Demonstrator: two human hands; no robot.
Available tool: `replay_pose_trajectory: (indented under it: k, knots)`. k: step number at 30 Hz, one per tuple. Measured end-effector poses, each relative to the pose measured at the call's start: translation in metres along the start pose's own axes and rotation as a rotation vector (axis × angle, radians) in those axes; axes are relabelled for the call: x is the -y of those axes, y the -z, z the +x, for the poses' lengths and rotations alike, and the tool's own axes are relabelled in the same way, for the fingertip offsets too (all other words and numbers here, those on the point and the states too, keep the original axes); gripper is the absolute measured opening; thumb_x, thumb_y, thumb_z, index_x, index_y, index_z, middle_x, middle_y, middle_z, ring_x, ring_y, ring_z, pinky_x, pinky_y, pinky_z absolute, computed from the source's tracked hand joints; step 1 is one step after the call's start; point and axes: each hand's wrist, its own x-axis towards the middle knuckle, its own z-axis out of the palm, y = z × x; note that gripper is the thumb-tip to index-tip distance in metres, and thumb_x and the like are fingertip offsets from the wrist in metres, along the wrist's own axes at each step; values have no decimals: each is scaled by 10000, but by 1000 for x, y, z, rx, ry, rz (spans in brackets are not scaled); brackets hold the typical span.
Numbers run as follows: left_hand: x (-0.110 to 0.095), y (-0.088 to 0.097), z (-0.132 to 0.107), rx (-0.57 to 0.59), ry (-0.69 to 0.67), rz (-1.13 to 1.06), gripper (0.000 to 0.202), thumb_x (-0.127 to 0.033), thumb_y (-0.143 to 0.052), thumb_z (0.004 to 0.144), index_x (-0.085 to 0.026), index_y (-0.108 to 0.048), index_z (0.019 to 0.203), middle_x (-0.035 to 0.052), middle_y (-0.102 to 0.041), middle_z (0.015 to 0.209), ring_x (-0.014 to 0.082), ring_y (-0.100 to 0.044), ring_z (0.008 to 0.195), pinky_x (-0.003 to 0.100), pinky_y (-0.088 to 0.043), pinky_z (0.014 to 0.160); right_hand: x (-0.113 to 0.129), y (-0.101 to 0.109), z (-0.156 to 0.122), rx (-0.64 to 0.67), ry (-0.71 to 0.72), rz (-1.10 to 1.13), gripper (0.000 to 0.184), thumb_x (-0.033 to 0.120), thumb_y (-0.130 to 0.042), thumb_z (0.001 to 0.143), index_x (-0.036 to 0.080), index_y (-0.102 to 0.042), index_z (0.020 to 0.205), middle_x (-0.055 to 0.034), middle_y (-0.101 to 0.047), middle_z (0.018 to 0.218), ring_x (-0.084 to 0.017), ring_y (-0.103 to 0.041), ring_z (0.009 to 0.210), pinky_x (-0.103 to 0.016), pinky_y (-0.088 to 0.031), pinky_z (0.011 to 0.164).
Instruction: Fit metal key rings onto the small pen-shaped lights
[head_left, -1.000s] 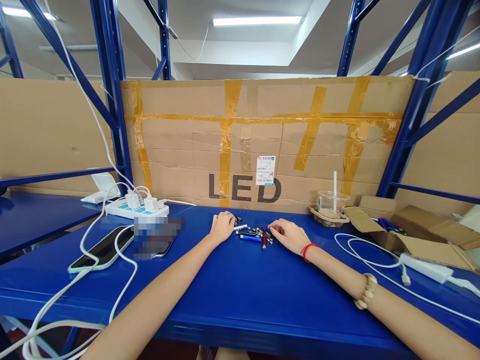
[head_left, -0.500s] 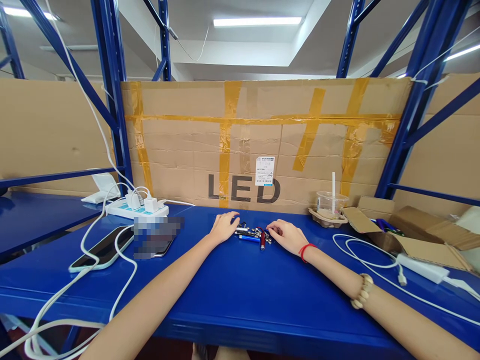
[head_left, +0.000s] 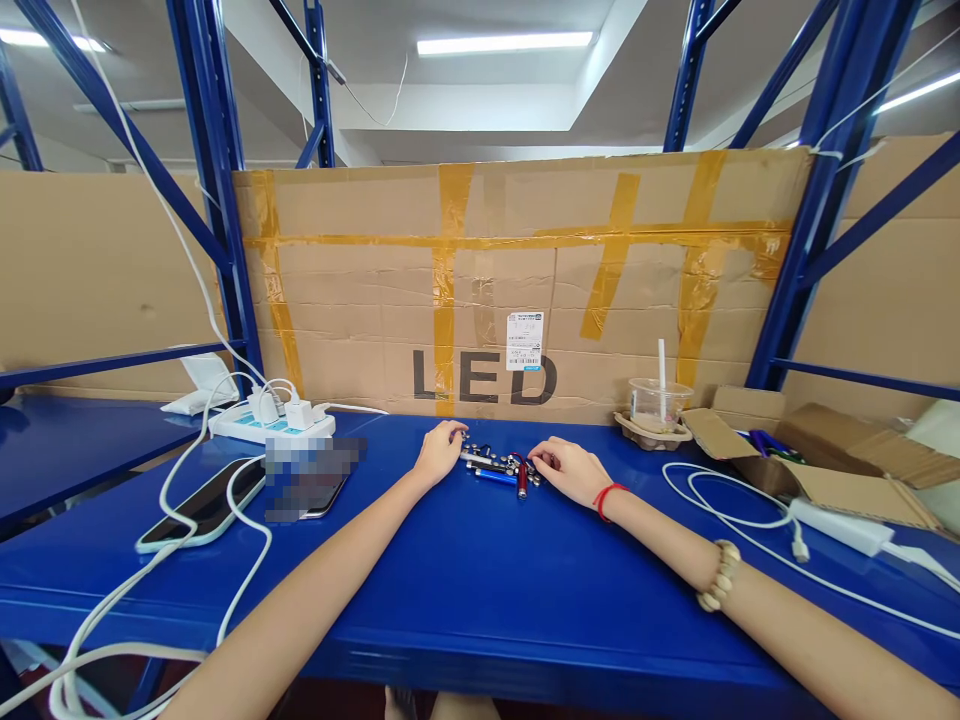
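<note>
I take the red tube (head_left: pixel 522 482) as my mark; it lies on the blue tabletop (head_left: pixel 450 570) between the two hands, its length running roughly toward the person. The blue tube (head_left: pixel 495 477) lies just left of it, more or less crosswise. A pale, slim stick (head_left: pixel 474 457) sits left of it and slightly farther back, and small metal bits (head_left: pixel 534 478) are scattered around it, too tiny for me to name.

I see the left hand (head_left: pixel 440 452) left of the red tube and a little beyond it, at the pile's left edge. Its fingers are bent and drawn in narrow; I can't make out whether anything is pinched in them. The right hand (head_left: pixel 568 466) is just to the right of the red tube and nearer to it than the left one, palm down, fingers curled close together. Its fingertips reach the pile's right edge, and I can't tell if they grip a piece.

Well right of the red tube I have a clear cup (head_left: pixel 651 402) with a straw and an opened carton (head_left: pixel 855 495); well left of it, a phone (head_left: pixel 202 508) and a white power strip (head_left: pixel 270 430).
</note>
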Motion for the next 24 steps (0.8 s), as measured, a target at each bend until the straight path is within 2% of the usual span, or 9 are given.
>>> replay_pose_trajectory:
  k: [5, 8, 12, 17, 20, 24]
  knots:
    - [-4, 1, -3, -24, 17, 35, 313, -207, -334, 830, -195, -508, 1090, 27, -503, 1166, 173, -428, 1104, 352, -302, 939, 0, 1, 0, 9, 0, -2, 198, 297, -420, 797, 264, -613, 828, 19, -543, 748, -92, -493, 641, -211, -310, 523]
    - [-6, 0, -5, 25, 34, 55, 306, -267, -306, 846, -215, -569, 993, 22, -543, 1115, 204, -444, 1082, 410, -288, 917, 0, 0, -1, 17, 2, -3, 200, 300, -419, 798, 267, -613, 832, 21, -544, 748, -92, -494, 644, -209, -314, 526]
    - [-10, 3, -6, 60, 1, 62, 354, -301, -277, 856, -235, -622, 819, -12, -585, 1017, 179, -477, 1019, 383, -291, 900, 0, -1, 0, 23, 0, -5, 198, 303, -421, 797, 265, -612, 833, 19, -548, 750, -96, -497, 652, -206, -315, 523]
    - [-16, 6, -9, 70, -56, 83, 249, -426, -474, 756, -249, -644, 795, -3, -553, 1055, 202, -428, 1063, 385, -251, 925, -1, -2, 1, 19, 9, -7, 196, 295, -424, 794, 262, -612, 836, 16, -548, 756, -94, -496, 643, -205, -315, 522]
    - [-16, 4, -10, 78, -51, 89, 276, -441, -481, 751, -224, -651, 752, 26, -555, 1037, 217, -437, 1046, 395, -268, 906, -1, -2, 1, 17, 12, -1, 200, 299, -423, 794, 257, -614, 836, 11, -550, 761, -97, -497, 647, -207, -316, 522]
    - [-16, 4, -10, 66, -51, 87, 245, -409, -488, 755, -221, -641, 720, 16, -565, 1009, 210, -454, 1017, 373, -287, 891, -1, -2, 0, 13, 18, 4, 206, 298, -419, 793, 254, -616, 835, 6, -550, 755, -100, -496, 641, -212, -316, 522]
